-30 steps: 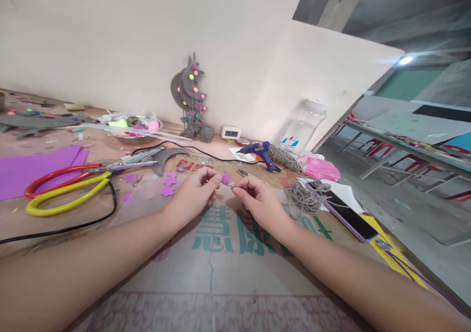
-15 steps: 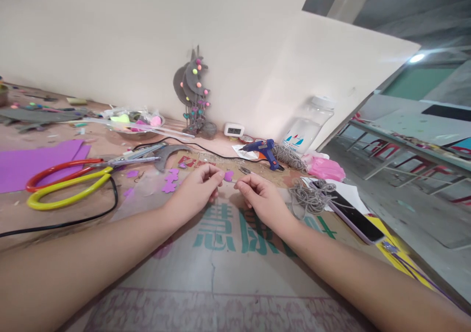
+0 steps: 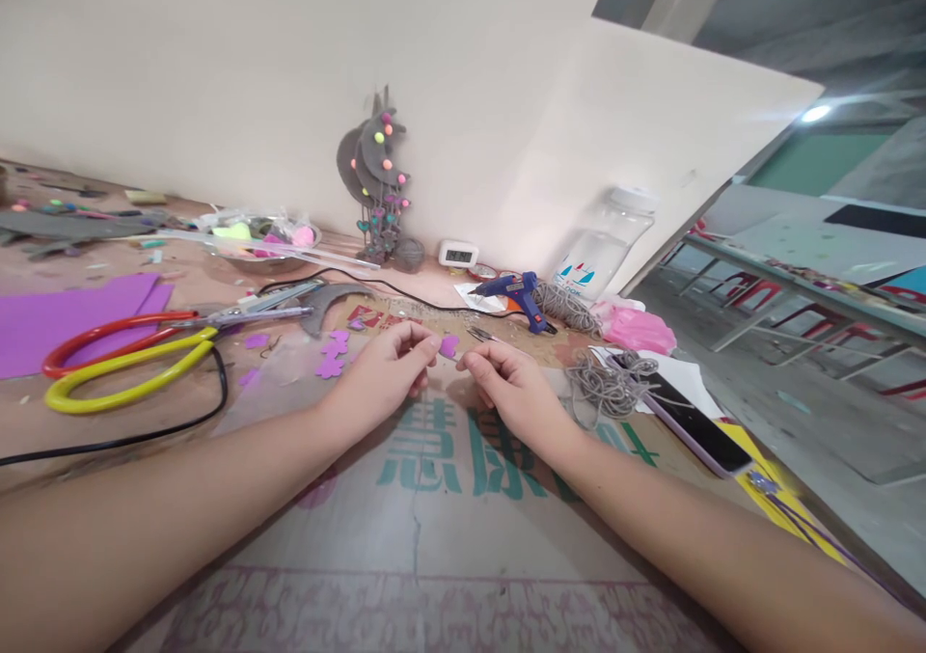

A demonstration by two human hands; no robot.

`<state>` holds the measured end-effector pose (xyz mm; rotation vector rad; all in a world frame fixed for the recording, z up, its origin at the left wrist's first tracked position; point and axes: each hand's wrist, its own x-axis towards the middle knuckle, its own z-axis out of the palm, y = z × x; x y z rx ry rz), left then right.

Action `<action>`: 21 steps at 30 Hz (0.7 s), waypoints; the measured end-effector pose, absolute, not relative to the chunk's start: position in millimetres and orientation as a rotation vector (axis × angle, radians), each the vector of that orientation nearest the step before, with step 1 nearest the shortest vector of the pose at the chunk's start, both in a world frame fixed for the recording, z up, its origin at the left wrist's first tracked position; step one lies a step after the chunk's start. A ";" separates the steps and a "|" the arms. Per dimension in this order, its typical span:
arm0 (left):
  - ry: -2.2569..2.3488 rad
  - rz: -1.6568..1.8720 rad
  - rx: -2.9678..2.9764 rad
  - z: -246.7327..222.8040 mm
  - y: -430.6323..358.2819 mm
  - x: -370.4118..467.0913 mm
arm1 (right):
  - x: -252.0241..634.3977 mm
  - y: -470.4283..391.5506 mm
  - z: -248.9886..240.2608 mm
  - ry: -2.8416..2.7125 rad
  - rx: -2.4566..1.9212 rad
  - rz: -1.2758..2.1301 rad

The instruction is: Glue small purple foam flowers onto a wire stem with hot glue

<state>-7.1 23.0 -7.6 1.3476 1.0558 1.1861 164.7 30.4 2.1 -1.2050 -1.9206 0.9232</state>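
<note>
Over the printed cardboard point(image 3: 449, 537), my left hand point(image 3: 394, 368) is closed in a pinch, and a thin strand seems to run from its fingertips. Facing it, my right hand point(image 3: 510, 383) pinches the other side of that strand. A small purple piece point(image 3: 449, 346) shows between the two hands, just beyond the fingertips; whether it is touched is unclear. Left of my left hand lie several purple cutouts point(image 3: 334, 354) on a clear sheet. A blue glue gun point(image 3: 525, 298) rests behind my right hand, and a tangle of grey cord point(image 3: 612, 388) lies to its right.
Scissors with red and yellow handles point(image 3: 130, 368) and purple sheets point(image 3: 72, 320) are at left. A grey felt crescent point(image 3: 329, 308), a bowl of bits point(image 3: 264, 262), a clock point(image 3: 458, 254) and a bottle point(image 3: 604, 248) stand farther back. A phone point(image 3: 698, 431) lies at right.
Both hands stay almost in place, still pinching close together. The whole view has shifted very slightly.
</note>
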 end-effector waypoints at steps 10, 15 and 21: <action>1.078 1.043 1.580 -3.7 17.8 -6.2 | 163.2 26.6 6.3 -1.872 -1.148 0.952; 1.093 1.039 1.578 -0.5 16.3 -6.2 | 163.8 27.6 6.8 -1.806 -1.175 0.984; 1.186 0.968 1.693 3.8 12.7 -6.6 | 163.7 27.7 5.0 -1.787 -1.151 0.998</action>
